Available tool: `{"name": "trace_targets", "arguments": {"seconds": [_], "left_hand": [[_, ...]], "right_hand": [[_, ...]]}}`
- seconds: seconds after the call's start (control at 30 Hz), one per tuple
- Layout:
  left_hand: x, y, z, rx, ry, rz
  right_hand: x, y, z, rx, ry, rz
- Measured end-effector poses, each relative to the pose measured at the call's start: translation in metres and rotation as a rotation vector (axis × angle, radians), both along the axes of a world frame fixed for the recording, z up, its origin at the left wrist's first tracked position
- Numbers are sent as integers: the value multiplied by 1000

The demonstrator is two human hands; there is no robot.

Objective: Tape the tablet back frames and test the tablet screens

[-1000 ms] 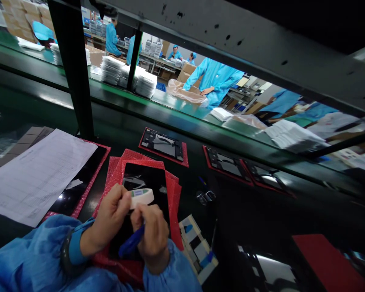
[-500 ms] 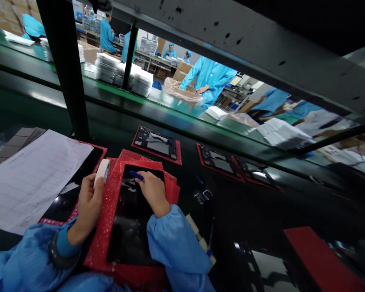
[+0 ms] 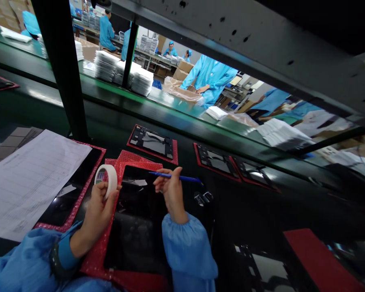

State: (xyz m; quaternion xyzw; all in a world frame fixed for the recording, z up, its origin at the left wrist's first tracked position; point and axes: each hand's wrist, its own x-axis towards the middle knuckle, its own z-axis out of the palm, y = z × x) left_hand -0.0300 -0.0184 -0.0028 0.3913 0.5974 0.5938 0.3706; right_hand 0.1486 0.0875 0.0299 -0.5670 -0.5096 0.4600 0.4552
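My left hand [image 3: 101, 209] grips a roll of white tape [image 3: 111, 180] above the left edge of a black glass panel [image 3: 136, 235]. The panel lies on red bubble-wrap bags [image 3: 94, 253]. A small whitish strip of tape [image 3: 140, 182] sits near the panel's top. Over the panel's upper right side, my right hand [image 3: 173, 190] holds a blue pen [image 3: 185, 178] lying crosswise between thumb and fingers, clear of the glass.
A printed sheet [image 3: 27, 182] partly covers another dark panel [image 3: 76, 194] at left. Tablet-like units on red bags [image 3: 152, 142] lie by the conveyor [image 3: 176, 115]. A red sheet [image 3: 319, 259] is at right. A dark post [image 3: 61, 73] and overhead beam [image 3: 231, 28] frame coworkers beyond.
My right hand has lifted off the panel and moved right, turning the pen crosswise. My left hand has turned the tape roll to face me and shifted right. Another unit appears at far left.
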Motion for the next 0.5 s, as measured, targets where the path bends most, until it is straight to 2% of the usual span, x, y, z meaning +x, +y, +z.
{"name": "trace_targets", "arguments": {"seconds": [0.07,0.13,0.3,0.5], "left_hand": [[2,-1,-3,21,37,-47],[3,-1,-5,28,102,-82],[3,-1,-5,3,235,-111],[3,-3,-7,-9,157,-95]], "right_hand": [[-9,-3,-9,-26,144,133],[-14,-4,-18,39,100,192],[-11,-3,-26,127,-2,134],[-21,-1,-36,151,-189,63]]}}
